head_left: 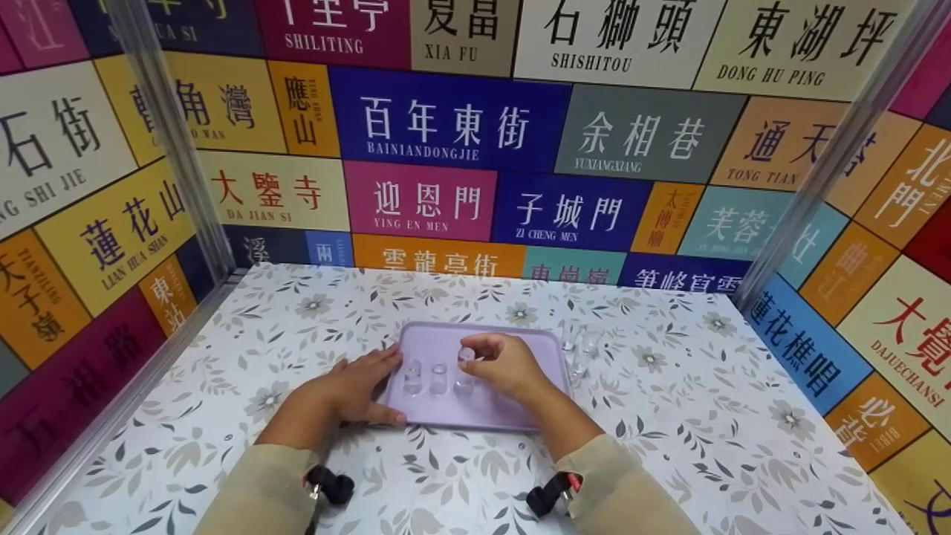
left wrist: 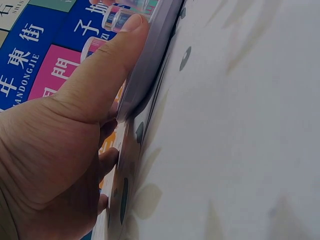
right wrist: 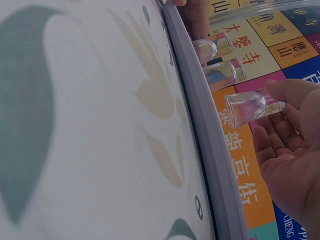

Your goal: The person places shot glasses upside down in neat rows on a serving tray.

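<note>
A: Head view: right hand pinches a clear shot glass on or just over the lilac tray, beside two more glasses. Sideways nudge could topple those imo.

B: Left wrist: left hand is spread, thumb over the rim. Leaning hard might tip it.

A: Right wrist: can't tell if the pinched one's touching down; early release might drop it.

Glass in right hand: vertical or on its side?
Roughly vertical: the right wrist view shows the pinched glass standing out from the tray, like the middle glass.
</note>
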A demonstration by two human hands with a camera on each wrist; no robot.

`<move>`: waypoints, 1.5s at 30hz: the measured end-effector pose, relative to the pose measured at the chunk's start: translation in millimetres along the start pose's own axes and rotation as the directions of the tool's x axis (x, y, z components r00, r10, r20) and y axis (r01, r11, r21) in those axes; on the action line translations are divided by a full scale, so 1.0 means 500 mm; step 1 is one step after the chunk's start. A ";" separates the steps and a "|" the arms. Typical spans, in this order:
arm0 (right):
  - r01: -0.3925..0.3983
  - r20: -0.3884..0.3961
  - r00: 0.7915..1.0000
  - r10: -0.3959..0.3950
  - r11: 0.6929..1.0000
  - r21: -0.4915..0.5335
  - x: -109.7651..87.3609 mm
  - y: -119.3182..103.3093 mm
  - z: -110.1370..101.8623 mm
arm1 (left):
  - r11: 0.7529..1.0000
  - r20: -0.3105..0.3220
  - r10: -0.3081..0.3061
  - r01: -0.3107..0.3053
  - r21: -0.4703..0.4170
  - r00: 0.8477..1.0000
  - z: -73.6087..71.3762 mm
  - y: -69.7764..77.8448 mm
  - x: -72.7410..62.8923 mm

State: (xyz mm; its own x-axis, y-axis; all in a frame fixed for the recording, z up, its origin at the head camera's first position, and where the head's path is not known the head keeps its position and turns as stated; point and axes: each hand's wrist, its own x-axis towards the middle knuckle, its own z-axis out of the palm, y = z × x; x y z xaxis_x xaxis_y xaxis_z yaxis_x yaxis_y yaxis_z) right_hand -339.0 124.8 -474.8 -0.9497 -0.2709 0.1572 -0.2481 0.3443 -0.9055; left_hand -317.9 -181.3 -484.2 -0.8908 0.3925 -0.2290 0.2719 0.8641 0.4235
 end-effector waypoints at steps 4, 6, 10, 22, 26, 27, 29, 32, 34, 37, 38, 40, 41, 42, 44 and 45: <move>-0.011 0.009 1.000 0.011 1.000 0.008 -0.002 -0.001 0.004 | 1.000 0.003 0.000 0.000 0.002 1.000 0.000 -0.002 0.000; -0.019 0.009 1.000 0.019 1.000 0.007 -0.003 0.000 0.005 | 1.000 0.005 -0.003 0.003 0.003 1.000 0.000 -0.002 0.001; -0.027 0.011 1.000 0.027 1.000 0.002 -0.002 0.006 0.006 | 1.000 0.005 -0.001 0.001 0.007 1.000 0.000 -0.001 0.002; -0.059 0.059 0.997 0.058 0.998 0.009 -0.003 0.015 0.008 | 1.000 0.002 -0.013 0.013 0.001 1.000 0.002 0.000 0.000; -0.060 0.076 0.995 0.058 0.998 0.023 -0.004 0.014 0.008 | 1.000 -0.007 -0.007 0.007 -0.002 1.000 0.003 -0.001 -0.001; -0.060 0.081 0.995 0.058 0.998 0.022 -0.004 0.014 0.008 | 1.000 -0.011 -0.002 0.002 0.001 1.000 0.003 -0.001 -0.001; -0.058 0.089 0.994 0.057 0.998 0.018 -0.003 0.013 0.007 | 1.000 -0.018 0.009 -0.009 0.006 1.000 0.003 -0.001 -0.002; -0.058 0.088 0.994 0.057 0.998 0.009 -0.004 0.010 0.001 | 1.000 -0.025 0.024 -0.024 0.016 0.999 0.003 0.000 -0.001; -0.057 0.081 0.995 0.057 0.998 0.000 -0.005 0.008 -0.004 | 1.000 -0.025 0.027 -0.027 0.015 0.999 0.002 0.001 0.000; -0.063 0.060 0.996 0.064 0.998 -0.013 -0.005 0.004 -0.013 | 1.000 -0.020 0.019 -0.019 0.010 1.000 0.002 0.001 0.002; -0.063 0.053 0.997 0.064 0.998 -0.018 -0.004 0.004 -0.016 | 1.000 -0.017 0.015 -0.015 0.009 1.000 0.002 0.001 0.002; -0.066 0.035 0.997 0.066 0.998 -0.015 -0.003 0.003 -0.022 | 1.000 -0.014 0.007 -0.007 0.006 1.000 0.003 0.001 0.003; -0.065 0.025 0.998 0.065 0.998 -0.014 -0.002 0.003 -0.025 | 1.000 -0.012 0.001 -0.001 0.007 1.000 0.004 0.001 0.003; -0.064 0.016 0.998 0.065 0.998 -0.013 -0.002 0.002 -0.028 | 1.000 -0.010 -0.005 0.005 0.008 1.000 0.004 0.001 0.003; -0.066 -0.007 0.998 0.066 0.998 -0.003 -0.001 0.003 -0.033 | 1.000 -0.011 -0.011 0.011 0.003 1.000 0.006 0.000 0.003; -0.069 -0.019 0.997 0.069 0.998 0.006 -0.001 0.002 -0.036 | 1.000 -0.011 -0.015 0.015 0.001 1.000 0.006 0.000 0.002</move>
State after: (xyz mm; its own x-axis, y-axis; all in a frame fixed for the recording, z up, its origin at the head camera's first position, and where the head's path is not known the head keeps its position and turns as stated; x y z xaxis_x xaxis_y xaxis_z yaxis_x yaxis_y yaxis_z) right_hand -342.3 141.6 -468.6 -0.9680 -0.2293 0.1020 -0.1811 0.3571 -0.9163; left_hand -317.6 -179.9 -487.0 -0.8988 0.3761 -0.2253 0.2590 0.8701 0.4194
